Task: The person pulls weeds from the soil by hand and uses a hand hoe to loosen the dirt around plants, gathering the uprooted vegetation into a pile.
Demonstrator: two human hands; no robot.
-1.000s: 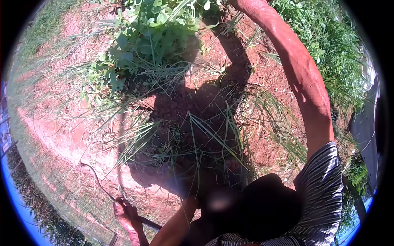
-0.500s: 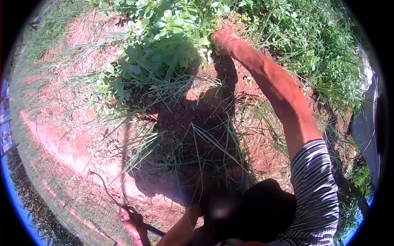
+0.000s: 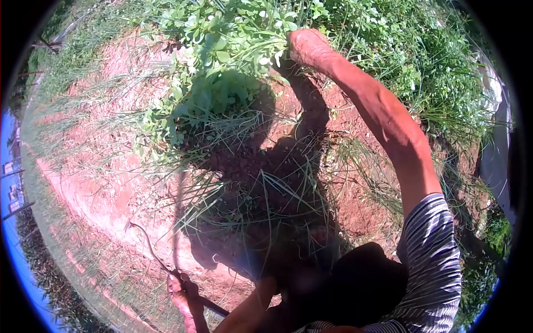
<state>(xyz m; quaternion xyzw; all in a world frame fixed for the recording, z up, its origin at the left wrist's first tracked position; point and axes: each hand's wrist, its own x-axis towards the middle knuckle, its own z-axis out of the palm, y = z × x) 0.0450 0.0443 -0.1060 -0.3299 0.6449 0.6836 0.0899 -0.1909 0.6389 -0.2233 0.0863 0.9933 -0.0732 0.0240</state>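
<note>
My right hand (image 3: 308, 46) reaches to the top of the head view, its fingers closed around the stems of leafy green weeds (image 3: 272, 45). The weeds spread to the left of the fist, with broad rounded leaves; their bases are partly hidden. At the lower left, my left hand (image 3: 184, 294) is wrapped around the dark handle of a sickle-like tool (image 3: 149, 243). Its thin, curved metal part points up and left, over the pale soil. The tool touches no plant that I can make out.
Reddish soil (image 3: 355, 208) lies in front of me, with loose grass stalks (image 3: 277, 186) strewn over it. Dense greenery (image 3: 422, 66) grows at the upper right, beside a pale sheet (image 3: 493, 150). Shadows of my head and arm darken the middle ground.
My right hand has moved slightly up, still closed on the weed stems, and the leaves beside it have shifted. My left hand and the tool appear a little farther right in view.
</note>
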